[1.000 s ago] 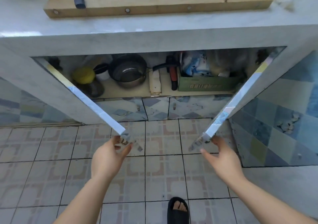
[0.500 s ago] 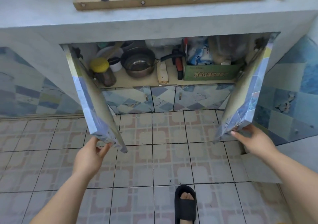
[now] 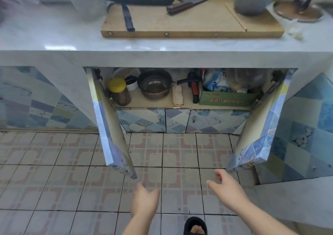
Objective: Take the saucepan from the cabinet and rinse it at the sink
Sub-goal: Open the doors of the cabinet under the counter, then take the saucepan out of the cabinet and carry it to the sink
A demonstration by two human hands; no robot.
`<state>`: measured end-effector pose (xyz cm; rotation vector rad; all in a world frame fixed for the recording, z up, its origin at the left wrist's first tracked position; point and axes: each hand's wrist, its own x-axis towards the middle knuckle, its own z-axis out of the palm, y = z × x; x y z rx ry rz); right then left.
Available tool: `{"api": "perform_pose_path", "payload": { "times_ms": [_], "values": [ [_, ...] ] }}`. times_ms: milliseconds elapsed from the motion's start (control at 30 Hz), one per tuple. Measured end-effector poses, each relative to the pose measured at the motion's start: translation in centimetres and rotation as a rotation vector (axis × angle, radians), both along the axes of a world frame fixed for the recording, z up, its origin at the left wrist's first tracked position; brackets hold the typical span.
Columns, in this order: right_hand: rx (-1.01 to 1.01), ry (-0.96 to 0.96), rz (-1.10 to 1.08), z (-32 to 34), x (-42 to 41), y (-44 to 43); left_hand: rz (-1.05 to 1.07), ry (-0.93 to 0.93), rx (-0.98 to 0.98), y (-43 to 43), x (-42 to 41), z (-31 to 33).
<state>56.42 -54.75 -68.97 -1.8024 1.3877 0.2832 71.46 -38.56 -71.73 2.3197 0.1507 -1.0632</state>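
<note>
Both hands have let go of the doors: left hand (image 3: pixel 145 199) and right hand (image 3: pixel 226 188) hover loose and empty over the floor. Beyond, doors (image 3: pixel 110 126) stand wide; the saucepan (image 3: pixel 155 87) sits on the cabinet shelf (image 3: pixel 187 100).

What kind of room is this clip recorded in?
Most likely a home kitchen: a chopping board with a cleaver lies on the stone counter, and the open cabinet beneath holds a saucepan and a jar.
</note>
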Motion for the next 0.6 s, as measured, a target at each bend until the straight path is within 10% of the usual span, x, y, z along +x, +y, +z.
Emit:
{"api": "perform_pose_path", "payload": {
  "times_ms": [300,600],
  "values": [
    [-0.354,-0.162,0.245,2.2,13.1,-9.5,0.121,-0.119,-0.433,-12.4,8.2,3.7],
    [-0.647,-0.181,0.347,-8.4,22.9,-21.9,0.338,-0.294,-0.473,-21.9,19.4,-7.7]
  ]
}}
